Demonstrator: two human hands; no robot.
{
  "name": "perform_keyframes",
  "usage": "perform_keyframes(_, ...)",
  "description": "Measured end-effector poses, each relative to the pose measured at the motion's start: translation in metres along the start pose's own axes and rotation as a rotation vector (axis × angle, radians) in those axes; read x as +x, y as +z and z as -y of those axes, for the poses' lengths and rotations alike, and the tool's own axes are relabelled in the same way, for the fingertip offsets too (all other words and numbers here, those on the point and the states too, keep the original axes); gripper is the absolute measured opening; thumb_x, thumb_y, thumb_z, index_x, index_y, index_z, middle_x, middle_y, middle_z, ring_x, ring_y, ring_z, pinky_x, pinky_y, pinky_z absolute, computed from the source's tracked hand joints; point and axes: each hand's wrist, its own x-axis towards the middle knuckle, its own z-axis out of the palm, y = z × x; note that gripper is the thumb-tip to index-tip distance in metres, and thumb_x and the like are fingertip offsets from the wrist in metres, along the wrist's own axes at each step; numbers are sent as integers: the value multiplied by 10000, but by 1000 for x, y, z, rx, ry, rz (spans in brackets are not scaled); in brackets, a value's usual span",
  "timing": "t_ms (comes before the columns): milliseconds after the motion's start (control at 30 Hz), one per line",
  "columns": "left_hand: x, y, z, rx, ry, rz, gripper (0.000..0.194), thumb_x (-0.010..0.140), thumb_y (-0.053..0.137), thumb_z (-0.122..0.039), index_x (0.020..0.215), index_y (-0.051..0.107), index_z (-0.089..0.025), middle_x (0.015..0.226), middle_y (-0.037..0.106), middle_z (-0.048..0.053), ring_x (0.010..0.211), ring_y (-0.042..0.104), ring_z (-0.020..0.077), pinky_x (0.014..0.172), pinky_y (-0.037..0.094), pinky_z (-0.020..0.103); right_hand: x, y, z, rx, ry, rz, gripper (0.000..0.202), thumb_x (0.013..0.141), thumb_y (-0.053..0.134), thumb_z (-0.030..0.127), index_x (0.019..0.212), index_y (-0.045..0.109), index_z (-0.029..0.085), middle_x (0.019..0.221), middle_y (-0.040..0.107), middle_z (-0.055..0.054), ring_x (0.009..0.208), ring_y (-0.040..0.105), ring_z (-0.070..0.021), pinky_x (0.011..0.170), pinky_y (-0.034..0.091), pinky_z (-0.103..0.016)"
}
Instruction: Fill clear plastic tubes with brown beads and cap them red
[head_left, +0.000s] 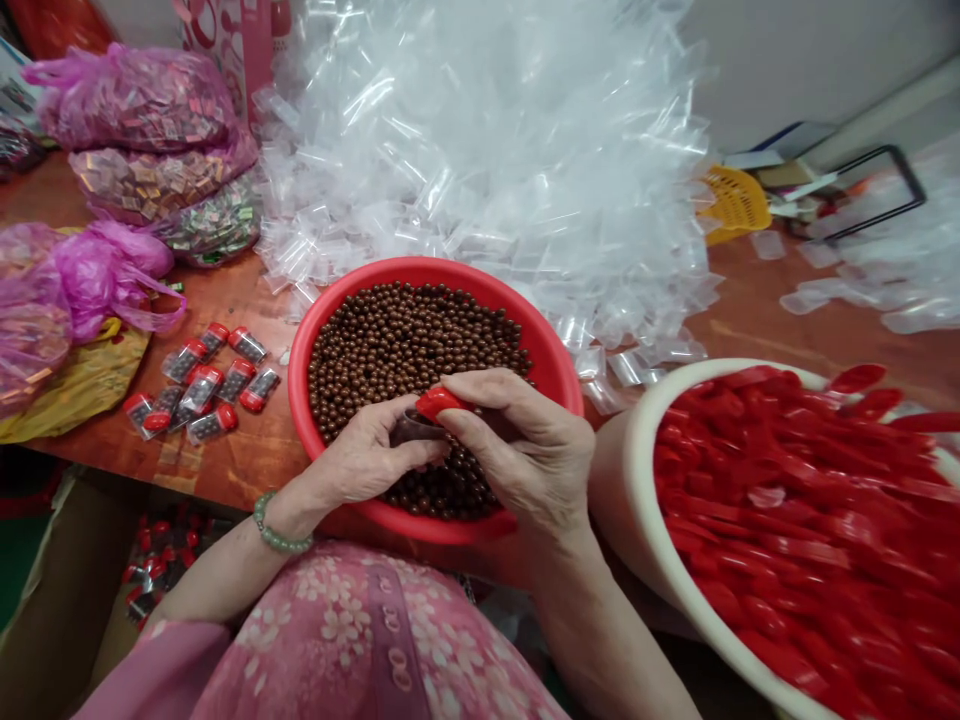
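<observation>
Over the red basin of small brown balls, my left hand is closed around a small clear plastic container. Its contents are largely hidden by the fingers. My right hand pinches a red cap between thumb and fingers. The cap is tilted at the container's mouth; whether it is seated there I cannot tell. Left of the basin lie several capped containers with dark balls inside and red caps on.
A white bucket full of red plastic caps stands at the right. Behind the basin rises a big heap of clear empty containers. Pink bags of small packets sit at left. A yellow basket lies back right. Below left, an open box holds capped containers.
</observation>
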Motion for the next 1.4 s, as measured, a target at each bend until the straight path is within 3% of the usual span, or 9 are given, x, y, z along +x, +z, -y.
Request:
perform_keyframes(300,0,-4,2,159,45,23,158,777,631,-175,928,664,-140,793,585,-17,741,511,110,773,438,244,1,-6,-2,-138,-57,139,164,843,663,149,963,709,251,881,727,-23,820,683,-166,733,573,-311)
perform_keyframes(567,2,-1,-3,261,44,93,33,783,590,-160,800,563,-170,664,504,-38,624,455,101,640,404,231,-7,-15,-12,-60,78,202,132,852,665,196,955,721,256,904,720,-19,838,676,-171,764,559,-317)
perform_keyframes(900,3,-4,-3,165,-150,199,175,806,598,-301,744,502,-169,584,511,-33,512,444,74,494,352,207,-12,-17,-12,-83,128,190,148,861,660,200,983,716,263,911,715,-18,836,668,-171,747,560,-312)
perform_keyframes(1033,3,-4,-4,98,-177,227,299,779,647,-416,722,491,-168,566,503,-37,497,436,70,486,348,211,-12,-19,-7,-185,62,221,177,887,621,182,1030,687,261,964,711,-27,868,667,-172,778,553,-319)
perform_keyframes(1133,4,-4,-6,6,-169,251,397,740,697,-494,699,472,-170,548,467,-53,480,398,60,469,315,211,-13,-20,-1,-340,-66,298,322,859,673,292,1175,620,259,1060,691,-70,958,656,-219,825,554,-367)
perform_keyframes(1267,8,-2,-4,-119,-183,215,443,683,762,-525,703,534,-145,591,530,-25,516,463,69,499,356,213,-19,-11,0,-585,-170,304,872,704,747,587,1408,413,195,1217,603,-177,1105,584,-338,902,526,-508)
perform_keyframes(1400,12,0,0,-261,-231,202,486,601,826,-535,712,576,-132,625,594,-2,553,538,88,552,423,223,-25,-1,-9,-711,-248,204,784,797,676,454,1448,335,182,1215,583,-184,1087,585,-337,886,520,-516)
